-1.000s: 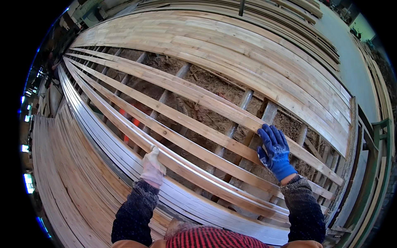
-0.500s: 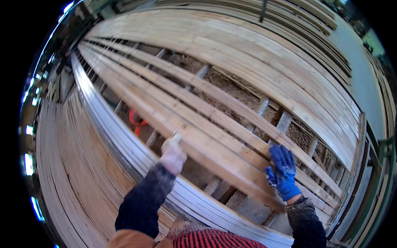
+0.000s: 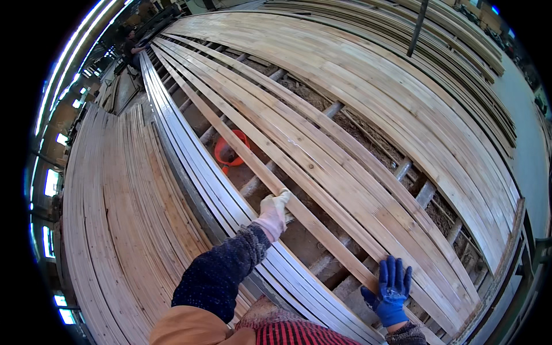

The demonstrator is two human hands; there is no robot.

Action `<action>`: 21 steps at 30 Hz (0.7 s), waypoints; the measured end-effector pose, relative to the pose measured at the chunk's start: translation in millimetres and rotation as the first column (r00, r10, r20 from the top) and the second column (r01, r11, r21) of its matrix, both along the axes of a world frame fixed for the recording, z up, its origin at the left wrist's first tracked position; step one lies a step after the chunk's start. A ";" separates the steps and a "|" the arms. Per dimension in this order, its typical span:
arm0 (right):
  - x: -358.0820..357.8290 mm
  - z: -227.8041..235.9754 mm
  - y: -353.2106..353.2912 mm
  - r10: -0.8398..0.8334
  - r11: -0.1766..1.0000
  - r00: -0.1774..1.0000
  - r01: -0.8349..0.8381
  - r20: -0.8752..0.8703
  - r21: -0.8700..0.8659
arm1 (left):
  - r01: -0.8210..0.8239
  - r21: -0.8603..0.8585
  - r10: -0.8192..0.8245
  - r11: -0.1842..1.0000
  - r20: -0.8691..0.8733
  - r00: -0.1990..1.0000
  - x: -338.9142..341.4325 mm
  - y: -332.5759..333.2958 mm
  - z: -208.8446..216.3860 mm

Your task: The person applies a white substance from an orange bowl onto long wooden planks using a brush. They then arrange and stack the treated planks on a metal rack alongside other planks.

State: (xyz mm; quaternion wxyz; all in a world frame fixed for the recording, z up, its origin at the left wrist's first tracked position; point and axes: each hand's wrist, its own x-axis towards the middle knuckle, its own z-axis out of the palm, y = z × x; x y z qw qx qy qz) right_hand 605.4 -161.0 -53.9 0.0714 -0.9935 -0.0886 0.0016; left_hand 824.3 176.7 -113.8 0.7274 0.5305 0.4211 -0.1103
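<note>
The cream-gloved left hand [image 3: 273, 215] holds a long pale wooden strip [image 3: 328, 237]; the blue-gloved right hand [image 3: 391, 293] has a wide grip.

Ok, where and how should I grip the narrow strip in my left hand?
I'd pinch the strip by its long edges, about where your left hand is, coming from the left: it's long and narrow, with gaps along both sides, so fingers should fit around it.

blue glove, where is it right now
In the head view's lower right, the blue glove is on the right hand, over the wooden strips, right of the left hand.
</note>
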 end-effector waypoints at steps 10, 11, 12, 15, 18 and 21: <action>-3.7 -9.0 -1.7 -0.123 0.991 0.992 0.124 0.007 -0.052 | 0.015 -0.192 -0.003 0.981 0.066 0.998 -0.4 -14.1 13.1; -3.2 -9.3 -2.5 -0.117 0.992 0.993 0.117 0.000 -0.047 | 0.014 -0.186 -0.005 0.982 0.050 0.999 -1.2 -14.3 16.3; -3.0 -9.0 -3.3 -0.112 0.993 0.994 0.111 -0.009 -0.041 | -0.003 -0.207 0.014 0.978 0.052 0.999 -0.3 -15.8 19.9; 0.9 -10.6 -8.4 -0.111 0.991 0.994 0.110 -0.007 -0.073 | -0.080 -0.397 0.135 0.914 0.112 0.984 8.6 -29.3 29.2; 21.3 -17.8 -23.9 -0.111 0.988 0.993 0.114 0.040 -0.104 | -0.037 -0.471 0.127 0.881 0.161 0.979 26.8 -63.8 52.2; 73.1 -23.7 -66.3 -0.057 0.982 0.984 0.086 0.170 -0.169 | 0.140 -0.562 0.029 0.815 0.280 0.960 74.6 -97.6 43.6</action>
